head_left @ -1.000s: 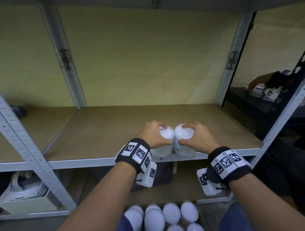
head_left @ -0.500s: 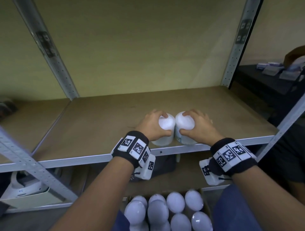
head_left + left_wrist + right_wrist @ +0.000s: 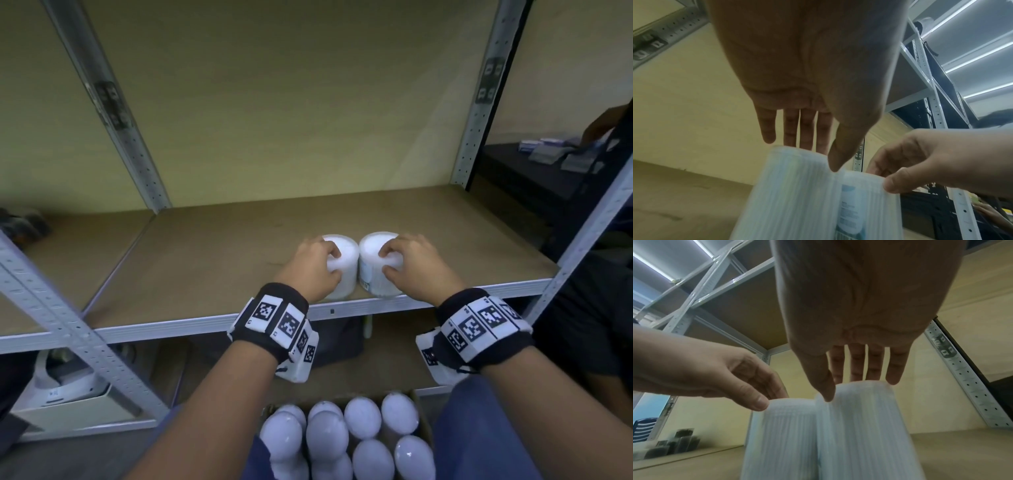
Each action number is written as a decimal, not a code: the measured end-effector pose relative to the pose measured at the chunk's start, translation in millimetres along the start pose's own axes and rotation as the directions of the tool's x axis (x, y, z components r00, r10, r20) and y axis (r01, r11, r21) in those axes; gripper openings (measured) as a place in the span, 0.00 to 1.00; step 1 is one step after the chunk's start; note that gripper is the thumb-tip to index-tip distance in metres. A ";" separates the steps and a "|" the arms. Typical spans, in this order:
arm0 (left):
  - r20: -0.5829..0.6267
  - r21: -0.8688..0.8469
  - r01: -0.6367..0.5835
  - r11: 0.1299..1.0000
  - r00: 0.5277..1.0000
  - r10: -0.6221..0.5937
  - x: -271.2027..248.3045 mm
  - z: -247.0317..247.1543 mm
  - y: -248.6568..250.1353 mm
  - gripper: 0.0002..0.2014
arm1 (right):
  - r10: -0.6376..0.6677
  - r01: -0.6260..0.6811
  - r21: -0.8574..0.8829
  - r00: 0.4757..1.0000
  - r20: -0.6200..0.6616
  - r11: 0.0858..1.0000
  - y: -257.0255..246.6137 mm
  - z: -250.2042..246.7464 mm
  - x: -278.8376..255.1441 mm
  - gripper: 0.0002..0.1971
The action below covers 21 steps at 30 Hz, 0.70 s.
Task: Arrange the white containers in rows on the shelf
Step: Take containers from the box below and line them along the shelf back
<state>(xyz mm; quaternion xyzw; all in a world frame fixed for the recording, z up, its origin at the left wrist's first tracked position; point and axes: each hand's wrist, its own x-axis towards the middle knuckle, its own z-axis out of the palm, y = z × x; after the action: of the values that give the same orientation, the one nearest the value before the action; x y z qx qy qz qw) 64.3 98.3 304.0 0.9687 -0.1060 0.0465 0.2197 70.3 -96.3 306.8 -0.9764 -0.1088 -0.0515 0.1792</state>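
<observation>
Two white ribbed containers stand upright and touching near the front edge of the wooden shelf (image 3: 222,253). My left hand (image 3: 335,263) hovers over the left container (image 3: 342,284), and my right hand (image 3: 385,262) over the right container (image 3: 375,284). The left wrist view shows my left hand (image 3: 818,154) with nearly straight fingers, only their tips and the thumb tip at the rim of the left container (image 3: 793,194). The right wrist view shows my right hand (image 3: 849,389) likewise at the top of the right container (image 3: 863,426). Neither hand wraps a container.
A cardboard box (image 3: 419,401) with several white containers sits below, between my arms. Grey metal uprights (image 3: 479,102) frame the shelf bay. A white device (image 3: 65,383) lies on the lower shelf at left. A dark table (image 3: 534,171) with small boxes stands at right.
Both hands have eased back off the lids, so more of each lid shows. The containers stay side by side on the shelf.
</observation>
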 end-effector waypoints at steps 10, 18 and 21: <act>-0.021 -0.051 0.035 0.998 0.999 -0.036 18.8 3.7 -0.7 0.15 | 0.009 -0.014 -0.062 0.997 -0.073 0.998 4.2 4.8 10.3 0.16; -0.009 -0.074 0.021 0.997 1.000 -0.022 76.2 19.7 11.2 0.16 | 0.088 -0.099 -0.102 0.991 -0.104 0.990 28.0 0.8 50.7 0.16; -0.001 -0.071 0.011 0.997 1.000 -0.011 105.5 26.8 17.0 0.16 | 0.145 -0.152 -0.082 0.985 -0.089 0.985 41.4 -2.4 72.8 0.16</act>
<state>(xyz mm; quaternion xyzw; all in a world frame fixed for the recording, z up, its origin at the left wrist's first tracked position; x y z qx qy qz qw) 164.3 52.1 301.5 0.9608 -0.1023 0.0421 0.2543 150.4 -120.8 305.2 -0.9859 -0.0258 -0.0830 0.1432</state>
